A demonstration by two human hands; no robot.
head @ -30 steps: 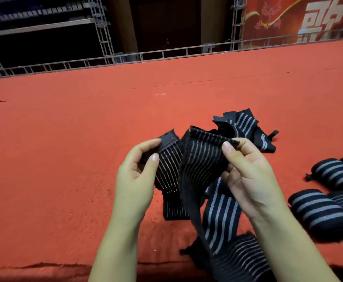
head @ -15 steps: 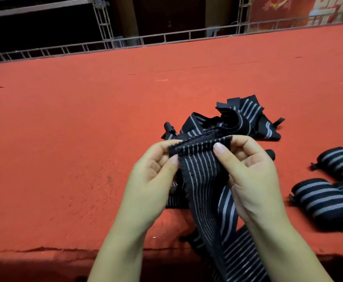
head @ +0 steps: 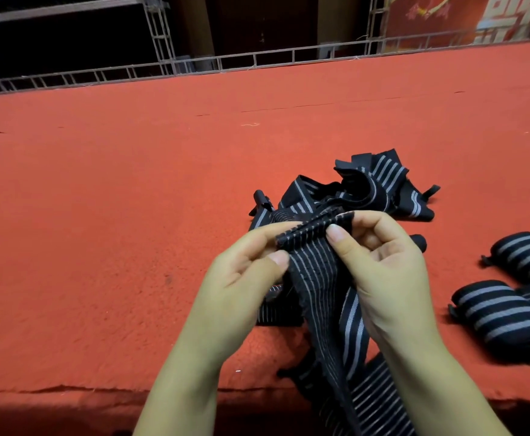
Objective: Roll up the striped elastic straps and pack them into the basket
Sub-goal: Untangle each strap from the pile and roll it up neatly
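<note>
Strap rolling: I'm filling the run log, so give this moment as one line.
stage: starting roll | left hand: pinching strap end | right hand: pinching strap end | rolled straps: on red felt

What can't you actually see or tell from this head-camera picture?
- Basket: not in the head view at all.
- Rolled straps: the right edge cuts them off, so no sure count.
- Held strap: its lower end leaves the bottom edge; the left hand and right hand hide its corners.
- Loose pile: too tangled to count.
</note>
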